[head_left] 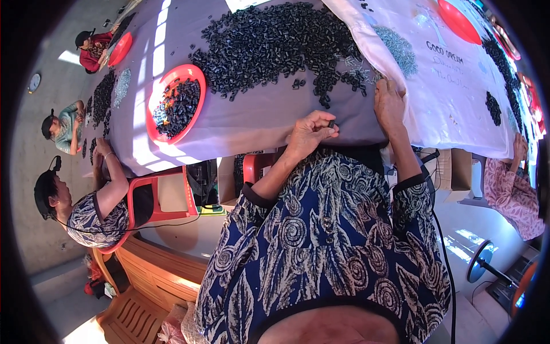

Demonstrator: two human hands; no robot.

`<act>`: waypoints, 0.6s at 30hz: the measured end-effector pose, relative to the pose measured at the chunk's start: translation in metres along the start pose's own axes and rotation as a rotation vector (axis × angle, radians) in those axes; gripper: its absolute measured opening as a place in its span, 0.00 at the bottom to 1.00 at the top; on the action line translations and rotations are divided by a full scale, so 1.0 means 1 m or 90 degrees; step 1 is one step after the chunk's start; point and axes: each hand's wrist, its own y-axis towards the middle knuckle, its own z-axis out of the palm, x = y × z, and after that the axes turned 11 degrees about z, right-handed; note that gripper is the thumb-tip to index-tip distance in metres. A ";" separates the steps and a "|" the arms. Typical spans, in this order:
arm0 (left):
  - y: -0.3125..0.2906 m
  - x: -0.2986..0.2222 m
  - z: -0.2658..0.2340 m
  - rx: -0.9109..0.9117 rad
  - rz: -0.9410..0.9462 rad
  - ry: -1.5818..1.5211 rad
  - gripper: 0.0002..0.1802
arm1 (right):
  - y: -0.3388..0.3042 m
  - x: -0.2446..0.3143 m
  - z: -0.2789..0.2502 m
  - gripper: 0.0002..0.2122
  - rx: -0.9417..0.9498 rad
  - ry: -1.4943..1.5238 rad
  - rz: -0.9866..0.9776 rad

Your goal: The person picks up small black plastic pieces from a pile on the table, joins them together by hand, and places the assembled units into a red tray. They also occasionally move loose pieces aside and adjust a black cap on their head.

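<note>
Your navy-and-cream leaf-patterned top (326, 246) fills the foreground, nearest the camera, against a worktop (240, 123) draped in mauve cloth. At far left, a small round red plastic dish (120, 50) sits before a co-worker (97, 56), its contents too small to tell. Closer to you, a wide round red plastic dish (192, 71) holds a mound of small black pieces (182, 106), orange showing beside them; whether these are finished cannot be told. Rightward spreads a broad loose heap of black plastic-looking pieces (281, 40), seemingly outnumbering the dish's share, so much appears left to do. Your left hand (312, 133) has its grip closed on a single dark piece (331, 124) at the worktop's near edge, apparently mid-step. Your right hand (391, 106) reaches fingertips-down near a scatter of clear pieces (356, 71); whether its grip holds anything cannot be told. Beyond lie a pale heap of clear pieces (395, 49) and, farther right, another red plastic dish (458, 23), contents indiscernible.
</note>
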 end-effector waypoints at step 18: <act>0.003 -0.020 -0.003 -0.153 0.119 0.210 0.12 | -0.003 0.006 0.005 0.09 -0.009 0.121 -0.077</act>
